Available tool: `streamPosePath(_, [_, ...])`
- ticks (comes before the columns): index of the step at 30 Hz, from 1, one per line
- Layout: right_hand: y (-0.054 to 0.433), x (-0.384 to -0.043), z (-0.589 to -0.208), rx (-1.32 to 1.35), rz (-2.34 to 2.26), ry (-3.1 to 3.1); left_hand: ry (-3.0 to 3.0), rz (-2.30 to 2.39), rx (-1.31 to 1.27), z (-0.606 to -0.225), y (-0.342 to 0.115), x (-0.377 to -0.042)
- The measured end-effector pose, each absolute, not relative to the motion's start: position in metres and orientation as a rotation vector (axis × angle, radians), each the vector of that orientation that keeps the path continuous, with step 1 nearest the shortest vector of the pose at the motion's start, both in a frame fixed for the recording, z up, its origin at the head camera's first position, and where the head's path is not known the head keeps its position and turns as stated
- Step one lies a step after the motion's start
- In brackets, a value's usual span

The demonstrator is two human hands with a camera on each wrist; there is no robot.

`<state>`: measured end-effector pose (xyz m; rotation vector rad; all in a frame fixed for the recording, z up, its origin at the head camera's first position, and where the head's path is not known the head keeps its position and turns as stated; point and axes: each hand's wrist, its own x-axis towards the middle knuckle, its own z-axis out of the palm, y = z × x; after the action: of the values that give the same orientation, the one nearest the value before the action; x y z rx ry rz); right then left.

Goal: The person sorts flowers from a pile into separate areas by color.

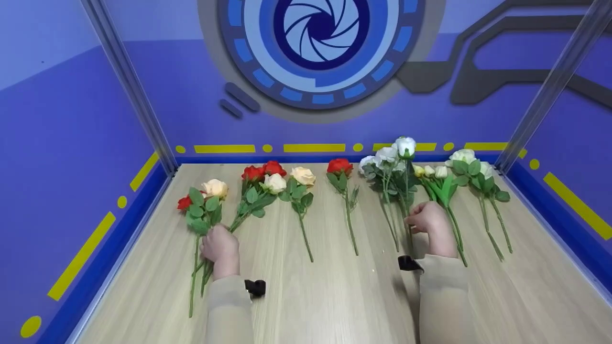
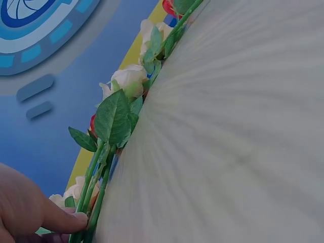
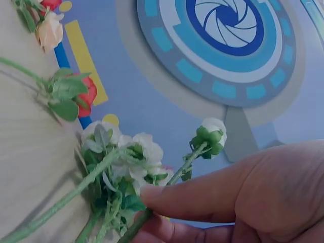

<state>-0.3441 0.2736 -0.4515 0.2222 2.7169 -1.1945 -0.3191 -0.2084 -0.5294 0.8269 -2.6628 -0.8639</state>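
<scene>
On the left, my left hand (image 1: 221,248) pinches several green stems (image 2: 93,190) between thumb and fingers. These stems lead up to two red roses (image 1: 253,173) and a cream rose (image 1: 275,183). Against that hand lies a peach rose (image 1: 215,188) beside a red rose (image 1: 184,203), their stems running down the table. With thumb and fingers, my right hand (image 1: 431,227) grips the stem of a white rose (image 3: 217,132), whose bloom stands raised above other white roses (image 1: 386,155). Part of its stem is hidden behind the fingers in the right wrist view.
Between the hands lie a single peach rose (image 1: 303,176) and a single red rose (image 1: 340,166). Pale tulips (image 1: 441,172) are just right of my right hand, with white roses (image 1: 463,156) farther right. Blue panels (image 1: 158,95) wall the wooden table (image 1: 330,296) at the back and sides.
</scene>
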Motion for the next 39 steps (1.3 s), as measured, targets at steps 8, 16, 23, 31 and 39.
streamPosePath(8, [0.274,-0.347,-0.466,0.239,-1.079,2.632,-2.571,-0.966,0.915,-0.521,-0.213,-0.317])
streamPosePath(16, [0.269,-0.347,-0.477,0.268,-0.934,2.600,-2.476,-1.054,0.843,-0.508,-0.211,-0.318])
streamPosePath(23, [0.268,-0.346,-0.480,0.318,-0.981,2.558,-2.448,-1.206,0.784,-0.494,-0.206,-0.316])
streamPosePath(31, [0.268,-0.346,-0.476,0.296,-0.920,2.592,-2.448,-1.269,0.697,-0.490,-0.202,-0.312])
streamPosePath(39, [0.256,-0.340,-0.457,0.264,-0.894,2.745,-2.325,-1.529,0.595,-0.487,-0.194,-0.316])
